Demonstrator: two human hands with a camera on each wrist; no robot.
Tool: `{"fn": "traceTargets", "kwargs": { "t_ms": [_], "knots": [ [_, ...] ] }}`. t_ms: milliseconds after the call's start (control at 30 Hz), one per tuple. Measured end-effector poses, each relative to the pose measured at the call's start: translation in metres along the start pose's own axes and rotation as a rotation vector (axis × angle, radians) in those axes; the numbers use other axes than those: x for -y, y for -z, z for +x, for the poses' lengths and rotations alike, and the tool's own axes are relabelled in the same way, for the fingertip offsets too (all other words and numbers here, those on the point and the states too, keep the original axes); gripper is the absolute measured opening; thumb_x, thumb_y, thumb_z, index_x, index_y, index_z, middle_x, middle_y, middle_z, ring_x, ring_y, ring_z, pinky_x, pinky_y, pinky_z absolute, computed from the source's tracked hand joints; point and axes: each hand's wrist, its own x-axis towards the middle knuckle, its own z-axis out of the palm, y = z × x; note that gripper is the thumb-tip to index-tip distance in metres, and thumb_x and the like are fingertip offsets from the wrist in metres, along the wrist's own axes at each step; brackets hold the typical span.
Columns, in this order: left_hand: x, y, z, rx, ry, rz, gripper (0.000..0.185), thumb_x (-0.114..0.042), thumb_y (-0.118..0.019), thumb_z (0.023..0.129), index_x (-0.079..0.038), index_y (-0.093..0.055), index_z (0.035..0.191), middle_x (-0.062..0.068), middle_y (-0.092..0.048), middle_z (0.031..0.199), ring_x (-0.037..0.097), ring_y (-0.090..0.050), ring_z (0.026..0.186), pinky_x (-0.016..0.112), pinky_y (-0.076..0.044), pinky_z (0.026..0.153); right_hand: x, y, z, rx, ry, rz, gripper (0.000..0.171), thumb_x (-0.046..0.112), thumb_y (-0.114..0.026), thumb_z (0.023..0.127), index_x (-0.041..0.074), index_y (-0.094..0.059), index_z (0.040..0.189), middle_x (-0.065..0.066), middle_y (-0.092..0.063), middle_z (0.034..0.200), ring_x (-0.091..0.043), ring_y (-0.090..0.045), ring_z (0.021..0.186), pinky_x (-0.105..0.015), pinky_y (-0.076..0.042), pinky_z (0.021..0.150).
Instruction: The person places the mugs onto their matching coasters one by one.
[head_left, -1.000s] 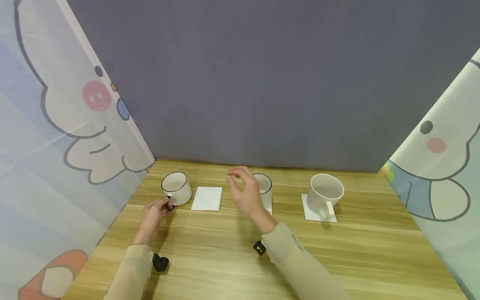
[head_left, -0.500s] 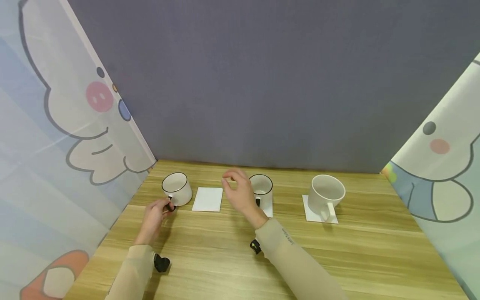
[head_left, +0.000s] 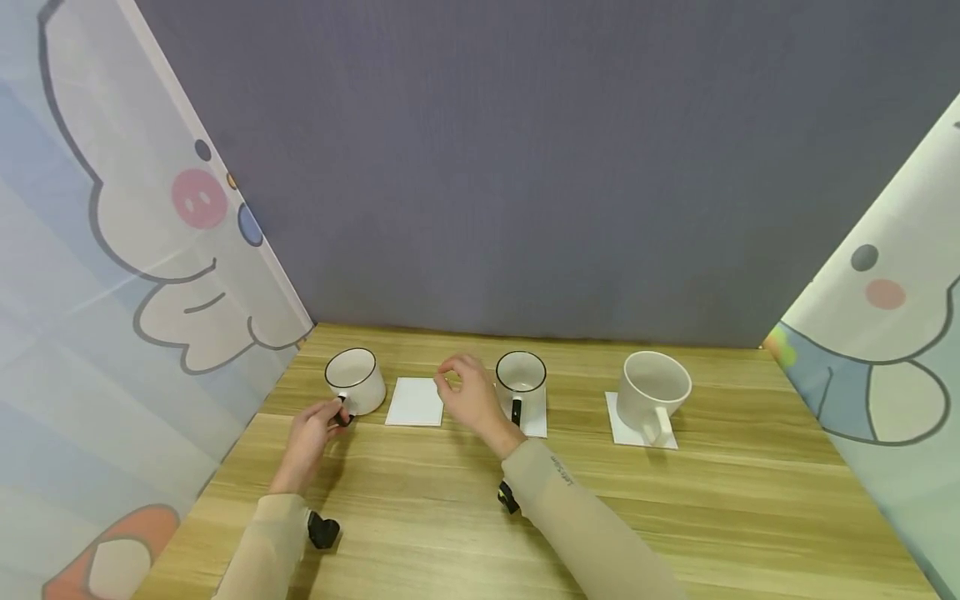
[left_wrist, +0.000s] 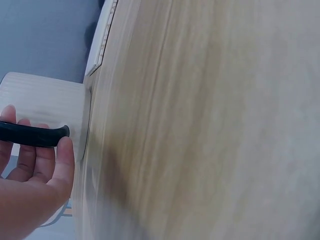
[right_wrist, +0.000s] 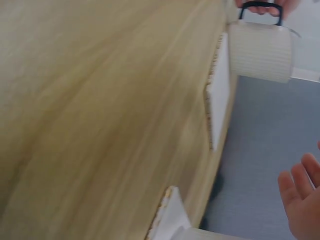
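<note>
A white cup with a black rim [head_left: 354,379] stands at the back left of the wooden table [head_left: 465,508]. My left hand [head_left: 335,414] pinches its black handle [left_wrist: 35,135], with the cup body [left_wrist: 45,100] just past my fingers. Right of that cup lies a bare white coaster [head_left: 414,402]. Over this coaster's right edge my right hand [head_left: 447,380] hovers, fingers loosely curled and holding nothing. A second black-rimmed cup [head_left: 521,377] sits on its own coaster [head_left: 536,422] just right of that hand. The right wrist view shows the left cup [right_wrist: 260,50] and the bare coaster [right_wrist: 220,95] edge-on.
A plain white cup [head_left: 651,392] stands on a third coaster [head_left: 619,423] at the back right. A grey wall [head_left: 525,167] closes the back, and cartoon-printed panels [head_left: 112,250] close both sides. Bare wood stretches from the cups to the table's near edge.
My right hand has moved left and down from the middle cup to the bare coaster's right edge. My left hand has stayed on the left cup's handle.
</note>
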Motion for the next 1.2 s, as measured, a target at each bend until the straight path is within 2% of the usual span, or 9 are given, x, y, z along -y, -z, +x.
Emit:
{"fn": "traceTargets", "kwargs": {
  "t_ms": [233,500,600,733,967,1200],
  "knots": [
    [0.001,0.0,0.001,-0.003,0.0,0.015,0.031,-0.018,-0.047,0.109,0.006,-0.061,0.096,0.001,-0.06,0.086,0.014,-0.06,0.089,0.032,-0.053,0.086,-0.011,-0.006,-0.002,0.251,-0.103,-0.105,0.032,0.025,-0.068,0.096,0.004,-0.068,0.119,-0.011,-0.06,0.137,-0.031,-0.051,0.131,-0.046,-0.042,0.11],
    [0.003,0.001,0.002,0.003,-0.005,0.003,0.03,-0.017,-0.047,0.109,0.005,-0.062,0.094,0.002,-0.06,0.086,0.013,-0.06,0.087,0.031,-0.053,0.084,-0.021,-0.009,-0.005,0.421,-0.081,-0.277,0.039,0.03,-0.068,0.096,0.007,-0.064,0.127,-0.012,-0.053,0.147,-0.033,-0.044,0.14,-0.047,-0.037,0.115],
    [0.003,0.001,0.002,0.008,-0.006,0.001,0.03,-0.017,-0.047,0.109,0.005,-0.062,0.094,0.002,-0.06,0.086,0.013,-0.06,0.087,0.031,-0.054,0.083,-0.024,-0.01,-0.006,0.459,-0.067,-0.333,0.038,0.031,-0.066,0.097,0.01,-0.063,0.128,-0.011,-0.05,0.15,-0.032,-0.044,0.14,-0.046,-0.038,0.114],
    [0.003,0.001,0.002,0.013,-0.009,0.01,0.03,-0.018,-0.047,0.109,0.005,-0.062,0.095,0.002,-0.06,0.086,0.013,-0.06,0.088,0.031,-0.054,0.084,-0.026,-0.011,-0.007,0.497,-0.07,-0.351,0.04,0.032,-0.065,0.097,0.011,-0.062,0.13,-0.011,-0.045,0.155,-0.032,-0.042,0.142,-0.045,-0.036,0.116],
    [0.002,0.002,0.001,0.011,-0.013,0.014,0.031,-0.018,-0.047,0.109,0.006,-0.061,0.096,0.003,-0.06,0.087,0.014,-0.06,0.089,0.032,-0.053,0.086,-0.03,-0.017,-0.007,0.553,-0.081,-0.39,0.043,0.031,-0.065,0.095,0.012,-0.059,0.134,-0.012,-0.036,0.161,-0.033,-0.035,0.147,-0.047,-0.024,0.122],
    [0.003,0.001,0.002,0.007,-0.007,0.007,0.031,-0.017,-0.047,0.109,0.007,-0.062,0.095,0.002,-0.06,0.087,0.015,-0.061,0.09,0.033,-0.054,0.086,-0.033,-0.021,-0.008,0.562,-0.094,-0.427,0.043,0.03,-0.064,0.095,0.016,-0.059,0.135,-0.01,-0.036,0.161,-0.033,-0.04,0.142,-0.052,-0.031,0.118]
  ]
}}
